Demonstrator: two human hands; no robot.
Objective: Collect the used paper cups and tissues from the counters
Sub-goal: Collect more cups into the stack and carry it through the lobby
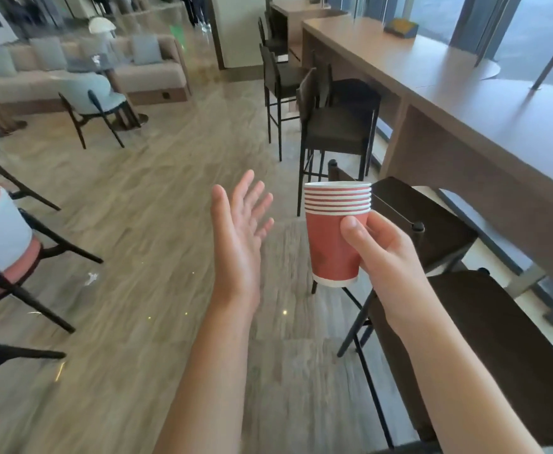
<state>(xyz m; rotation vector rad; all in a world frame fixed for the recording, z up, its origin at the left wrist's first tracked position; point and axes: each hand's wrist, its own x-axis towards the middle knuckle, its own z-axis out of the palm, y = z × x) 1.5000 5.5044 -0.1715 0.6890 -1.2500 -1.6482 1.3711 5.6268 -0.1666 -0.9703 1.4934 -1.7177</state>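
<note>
My right hand (384, 253) grips a stack of several nested red paper cups (332, 237) with white rims, held upright in front of me above the floor. Its thumb presses the front of the outer cup and the fingers wrap behind. My left hand (239, 231) hovers a short way left of the stack, palm turned toward it, fingers straight and spread, holding nothing. The long wooden counter (465, 93) runs along the windows on the right; no cup or tissue shows on it.
Dark bar stools (337, 126) line the counter, and two more (497, 339) stand close by my right arm. A small blue and yellow box (401, 27) sits far down the counter. Chairs (16, 257) stand at the left, sofas (104, 70) beyond. Wood-look floor (157, 198) lies open ahead.
</note>
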